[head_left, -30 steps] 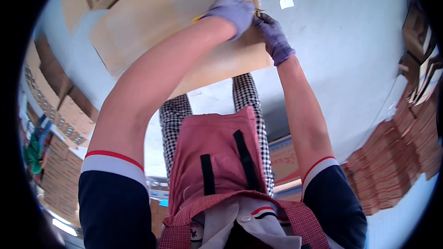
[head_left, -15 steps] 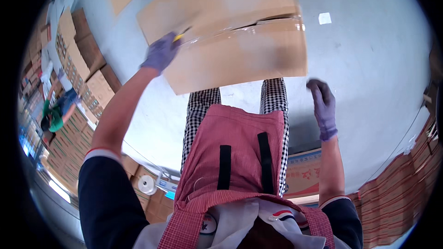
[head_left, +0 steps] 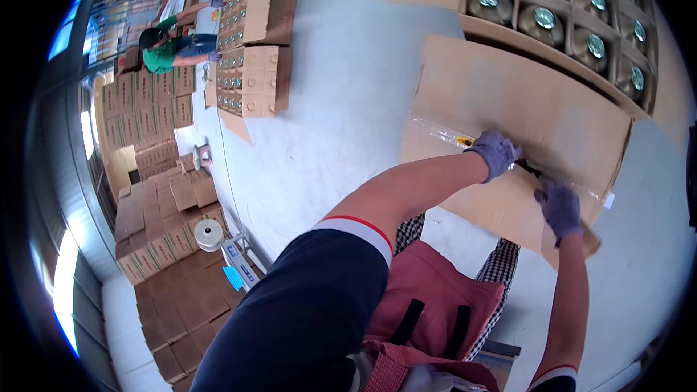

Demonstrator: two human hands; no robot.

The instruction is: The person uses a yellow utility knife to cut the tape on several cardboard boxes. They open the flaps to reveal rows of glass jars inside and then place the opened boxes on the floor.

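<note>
Carton: closed cardboard box (head_left: pixel 508 112) lying right of centre, under both hands.
Left hand (head_left: pixel 494 152): gripping a yellow tool (head_left: pixel 465 142) on the taped seam.
Right hand (head_left: pixel 559 207): pressing flat, fingers spread, holding nothing.

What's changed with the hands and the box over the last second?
The right hand, lifted clear of the box half a second ago, is back down on the closed cardboard box beside the taped seam. The left hand, gripping a yellow tool throughout, has come back beside it. The box flaps stay closed, both gloves on.
</note>
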